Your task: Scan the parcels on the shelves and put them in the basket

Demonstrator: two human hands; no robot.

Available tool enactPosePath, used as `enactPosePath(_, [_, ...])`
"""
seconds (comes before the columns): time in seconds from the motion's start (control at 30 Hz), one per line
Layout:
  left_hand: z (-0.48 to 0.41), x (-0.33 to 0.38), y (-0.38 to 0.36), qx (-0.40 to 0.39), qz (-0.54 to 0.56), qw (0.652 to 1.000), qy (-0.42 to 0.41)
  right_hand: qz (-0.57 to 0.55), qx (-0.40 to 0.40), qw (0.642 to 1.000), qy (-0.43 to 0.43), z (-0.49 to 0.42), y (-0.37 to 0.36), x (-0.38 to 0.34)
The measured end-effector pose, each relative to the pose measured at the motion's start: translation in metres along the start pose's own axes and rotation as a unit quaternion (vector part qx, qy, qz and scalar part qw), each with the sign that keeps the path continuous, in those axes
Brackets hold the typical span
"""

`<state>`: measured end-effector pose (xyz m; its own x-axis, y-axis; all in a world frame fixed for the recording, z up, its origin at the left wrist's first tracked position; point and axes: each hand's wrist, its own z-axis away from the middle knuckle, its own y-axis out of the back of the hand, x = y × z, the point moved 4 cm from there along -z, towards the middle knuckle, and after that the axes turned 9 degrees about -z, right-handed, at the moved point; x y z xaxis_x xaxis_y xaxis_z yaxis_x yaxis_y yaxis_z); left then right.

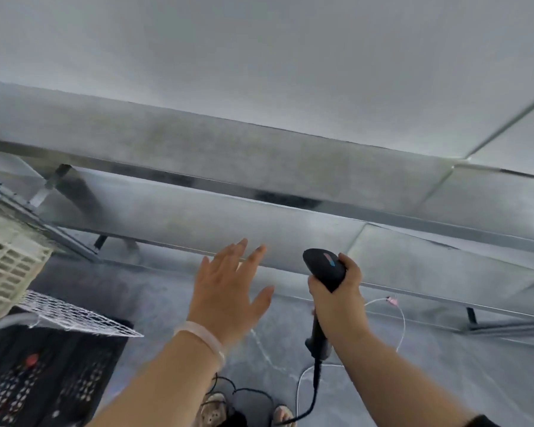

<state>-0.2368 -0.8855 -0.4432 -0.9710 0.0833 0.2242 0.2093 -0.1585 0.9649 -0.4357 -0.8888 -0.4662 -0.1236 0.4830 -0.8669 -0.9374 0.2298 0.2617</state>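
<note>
Open room lies over the broad pale-grey metal top shelf board (259,72), right to its front edge. Below it the middle grey shelf board (228,155) and lowest grey shelf board (204,217) step forward, with only narrow dark slots between their front edges. The left hand (228,288) and the right hand (336,300), gripping a black handheld scanner (324,268), hang side by side at the lowest front edge. On the left, a cream latticed plastic basket (3,266), a white wire-mesh panel (74,315) and a black perforated crate (43,374) crowd the floor. A black cable (315,396) and a thin white cable (401,322) trail below.
</note>
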Motion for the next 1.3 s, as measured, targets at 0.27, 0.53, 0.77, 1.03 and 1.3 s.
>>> enactPosePath(0.27, [-0.095, -0.006, -0.112, -0.038, -0.045, 0.998, -0.026, 0.061, 0.01, 0.998, -0.008, -0.132, -0.047, 0.054])
enactPosePath(0.53, [-0.176, -0.031, -0.196, -0.018, -0.061, 0.997, -0.045, 0.062, 0.002, 0.998, -0.001, -0.263, -0.088, 0.087])
enactPosePath(0.77, [-0.217, -0.042, -0.241, -0.015, -0.069, 0.997, -0.043, 0.064, -0.004, 0.998, -0.013, -0.338, -0.115, 0.104])
enactPosePath(1.03, [-0.232, -0.043, -0.264, -0.024, -0.066, 0.996, -0.049, 0.081, 0.005, 0.996, -0.026, -0.367, -0.116, 0.122])
enactPosePath(1.3, [-0.219, -0.026, -0.221, -0.021, -0.068, 0.996, -0.045, 0.234, -0.03, 0.969, 0.071, -0.316, -0.07, 0.108])
